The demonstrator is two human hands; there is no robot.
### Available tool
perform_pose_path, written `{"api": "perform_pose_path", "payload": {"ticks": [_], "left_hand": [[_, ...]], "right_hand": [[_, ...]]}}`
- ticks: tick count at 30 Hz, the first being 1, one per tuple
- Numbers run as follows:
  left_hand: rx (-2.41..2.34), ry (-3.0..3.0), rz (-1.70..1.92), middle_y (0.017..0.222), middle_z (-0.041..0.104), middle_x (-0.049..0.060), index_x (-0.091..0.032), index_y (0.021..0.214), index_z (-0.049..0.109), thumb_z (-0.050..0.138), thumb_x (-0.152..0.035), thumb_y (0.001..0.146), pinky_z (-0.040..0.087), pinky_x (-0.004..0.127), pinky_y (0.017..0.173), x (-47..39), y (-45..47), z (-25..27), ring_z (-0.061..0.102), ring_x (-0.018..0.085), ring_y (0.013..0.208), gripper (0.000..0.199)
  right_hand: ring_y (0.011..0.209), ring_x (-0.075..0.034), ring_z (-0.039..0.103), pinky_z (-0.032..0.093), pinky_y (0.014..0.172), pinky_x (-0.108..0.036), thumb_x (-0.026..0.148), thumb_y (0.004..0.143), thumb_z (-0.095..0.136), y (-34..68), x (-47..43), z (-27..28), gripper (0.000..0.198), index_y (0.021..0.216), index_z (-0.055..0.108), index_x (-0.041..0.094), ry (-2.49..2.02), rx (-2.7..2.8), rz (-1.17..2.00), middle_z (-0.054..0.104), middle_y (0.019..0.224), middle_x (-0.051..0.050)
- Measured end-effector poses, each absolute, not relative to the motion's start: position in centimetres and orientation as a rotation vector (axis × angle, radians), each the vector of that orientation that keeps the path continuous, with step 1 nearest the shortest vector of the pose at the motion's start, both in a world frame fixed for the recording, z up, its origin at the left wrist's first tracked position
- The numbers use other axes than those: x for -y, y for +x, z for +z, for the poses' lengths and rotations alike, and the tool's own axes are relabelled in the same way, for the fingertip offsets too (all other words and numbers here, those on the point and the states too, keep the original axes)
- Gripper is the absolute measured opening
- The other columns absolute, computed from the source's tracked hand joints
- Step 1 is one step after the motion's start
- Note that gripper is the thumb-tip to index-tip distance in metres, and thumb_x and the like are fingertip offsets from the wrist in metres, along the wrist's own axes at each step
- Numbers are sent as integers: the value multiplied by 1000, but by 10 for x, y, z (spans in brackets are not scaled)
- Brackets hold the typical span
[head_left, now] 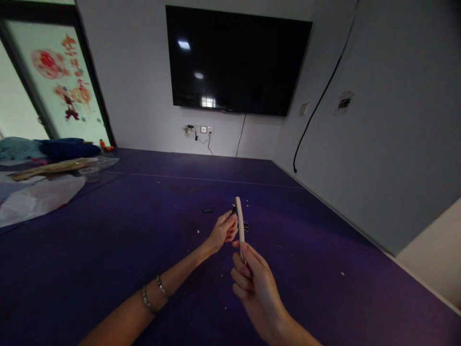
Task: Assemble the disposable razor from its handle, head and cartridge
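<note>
My right hand [257,283] is closed round the lower end of a slender, cream-coloured rod [239,216], its thumb and index finger pinching it. The rod stands almost upright and leans slightly left at the top. Just beyond it, my left hand [225,227] is closed on a small dark object [234,210] that pokes out above the fingers beside the rod. Whether that object touches the rod I cannot tell. Behind the rod, a small black item [246,226] lies on the purple surface [173,288], partly hidden. A short dark stick [207,211] lies further left.
Small white scraps are scattered over the purple surface. At the left lie white sheeting [46,197], a clear cup [90,174] and dark blue cloth [68,149]. A television [237,62] hangs on the far wall above sockets [203,129]. A black cable [324,89] dangles at the right.
</note>
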State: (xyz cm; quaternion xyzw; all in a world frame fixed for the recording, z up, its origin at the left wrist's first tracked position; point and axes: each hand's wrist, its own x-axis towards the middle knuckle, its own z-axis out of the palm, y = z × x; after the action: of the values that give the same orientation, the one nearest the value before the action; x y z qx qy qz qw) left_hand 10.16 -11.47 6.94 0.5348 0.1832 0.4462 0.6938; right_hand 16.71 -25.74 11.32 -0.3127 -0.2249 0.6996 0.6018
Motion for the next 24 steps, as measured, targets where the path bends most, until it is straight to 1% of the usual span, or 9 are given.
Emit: {"api": "perform_pose_path", "payload": {"ticks": [2, 5, 8, 11, 14, 17, 22, 24], "left_hand": [[-428, 1204, 1008, 49, 29, -10, -18, 74, 43, 58, -48, 76, 11, 14, 31, 117, 103, 70, 19, 1, 34, 34], [-406, 1189, 1011, 49, 29, -11, -18, 74, 42, 60, -48, 73, 11, 14, 31, 120, 106, 68, 19, 1, 34, 35], [-422, 1168, 1009, 48, 28, -11, -19, 76, 41, 61, -51, 72, 12, 14, 31, 121, 108, 65, 18, 1, 33, 38], [-430, 1186, 999, 49, 29, -11, -19, 76, 40, 58, -51, 74, 13, 14, 30, 123, 108, 64, 18, 2, 34, 36], [-423, 1213, 994, 50, 28, -11, -19, 74, 39, 56, -48, 77, 12, 14, 30, 127, 109, 65, 19, 2, 34, 34], [-436, 1203, 1001, 49, 28, -11, -19, 74, 39, 58, -49, 75, 13, 14, 30, 128, 111, 64, 19, 2, 33, 35], [-462, 1189, 1006, 49, 32, -10, -19, 72, 39, 56, -51, 75, 16, 15, 30, 124, 113, 59, 24, 2, 34, 37], [-467, 1196, 999, 49, 31, -10, -19, 73, 40, 56, -51, 75, 15, 15, 31, 125, 113, 59, 23, 2, 34, 36]], "right_hand": [[38, -2, 10, 3, 36, -19, 42, 62, 73, 167, 254, 117, 35, 78, 50, 20, -700, 517, 1600, 27, 48, 12], [38, -2, 10, 2, 37, -19, 42, 61, 74, 163, 253, 107, 37, 75, 47, 21, -701, 484, 1612, 27, 48, 12], [38, -2, 10, 2, 37, -19, 46, 59, 74, 157, 258, 93, 41, 79, 49, 21, -749, 449, 1617, 27, 47, 12], [37, -2, 8, 2, 36, -19, 50, 57, 74, 156, 261, 92, 45, 84, 51, 22, -781, 428, 1615, 25, 45, 13], [37, -2, 8, 3, 36, -18, 46, 56, 76, 160, 258, 102, 43, 79, 49, 22, -732, 425, 1576, 25, 45, 13], [38, -1, 8, 3, 36, -18, 42, 56, 77, 161, 254, 101, 42, 74, 45, 21, -710, 412, 1568, 25, 46, 13], [38, -2, 7, 2, 35, -18, 49, 61, 72, 155, 260, 85, 43, 85, 49, 21, -742, 426, 1653, 24, 46, 13], [38, -2, 7, 2, 35, -17, 48, 61, 72, 156, 260, 87, 41, 82, 48, 21, -728, 427, 1629, 23, 46, 13]]}}
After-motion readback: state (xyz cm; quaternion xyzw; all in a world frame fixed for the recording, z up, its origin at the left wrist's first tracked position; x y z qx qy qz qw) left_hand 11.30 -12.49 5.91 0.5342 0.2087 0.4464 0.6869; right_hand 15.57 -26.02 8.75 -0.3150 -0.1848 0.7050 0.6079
